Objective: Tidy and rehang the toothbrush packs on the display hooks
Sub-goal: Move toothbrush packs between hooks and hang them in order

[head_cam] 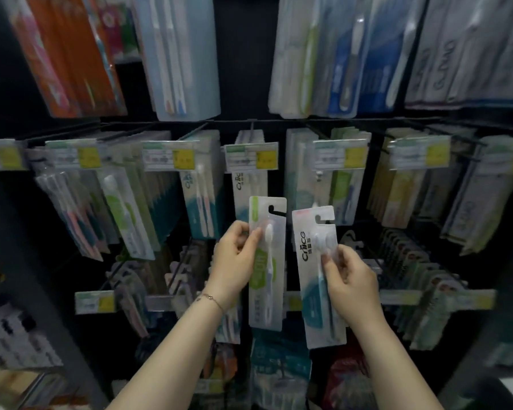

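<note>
My left hand [234, 258] grips a green-and-white toothbrush pack [266, 291] by its left edge, thumb on the clear blister. A black hook tip [279, 213] shows at that pack's hanger hole. My right hand [350, 282] pinches a white-and-teal "Cnice" toothbrush pack [311, 294] just to the right, tilted slightly left, its hanger notch free of any hook. Both packs hang in front of the middle row of the display.
Black hooks hold rows of toothbrush packs [202, 184] with yellow price tags [251, 156] above and around my hands. Larger packs [187, 54] hang on the top row. A lower row of packs [421, 279] juts out at the right. More goods [279, 374] sit below.
</note>
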{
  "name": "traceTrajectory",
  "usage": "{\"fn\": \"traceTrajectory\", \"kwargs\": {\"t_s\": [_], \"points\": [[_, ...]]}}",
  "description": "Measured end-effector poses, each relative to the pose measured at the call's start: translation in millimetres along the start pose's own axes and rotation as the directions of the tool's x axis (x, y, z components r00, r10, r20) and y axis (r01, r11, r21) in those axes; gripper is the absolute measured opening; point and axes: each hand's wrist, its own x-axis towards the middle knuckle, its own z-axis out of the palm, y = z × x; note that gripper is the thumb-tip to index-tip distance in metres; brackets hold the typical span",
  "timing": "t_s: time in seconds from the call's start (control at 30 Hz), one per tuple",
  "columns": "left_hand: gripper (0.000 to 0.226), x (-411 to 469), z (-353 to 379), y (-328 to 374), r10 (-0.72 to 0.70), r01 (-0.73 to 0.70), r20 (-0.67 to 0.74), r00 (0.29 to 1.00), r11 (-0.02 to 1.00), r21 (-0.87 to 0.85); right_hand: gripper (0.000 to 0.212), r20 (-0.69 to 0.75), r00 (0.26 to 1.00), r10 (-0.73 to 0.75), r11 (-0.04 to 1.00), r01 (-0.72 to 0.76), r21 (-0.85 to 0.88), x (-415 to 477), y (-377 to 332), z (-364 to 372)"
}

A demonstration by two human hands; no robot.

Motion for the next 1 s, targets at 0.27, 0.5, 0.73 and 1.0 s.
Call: {"fn": "traceTrajectory", "kwargs": {"t_s": [0.27, 0.5, 0.73, 1.0], "points": [[0.015, 13, 87, 13, -0.014, 0.016, 0.093, 0.996, 1.000, -0.016, 0.008, -0.058, 0.997, 0.045, 0.999, -0.046, -0.023, 33, 35, -71], [0.021, 44, 157, 22, -0.046, 0.044, 0.043, 0.998, 0.998, 0.043, 0.004, -0.081, 0.995, 0.050, 0.998, -0.053, -0.030, 59, 64, -114], [0.024, 80, 200, 42, -0.094, 0.093, -0.064, 0.994, 0.995, -0.025, 0.005, -0.052, 0.996, 0.071, 0.997, -0.070, 0.031, 72, 78, -143], [0.011, 92, 213, 67, -0.012, -0.003, -0.088, 0.996, 0.986, -0.165, 0.023, -0.056, 0.995, 0.083, 0.994, -0.079, 0.075, 82, 86, -149]]}}
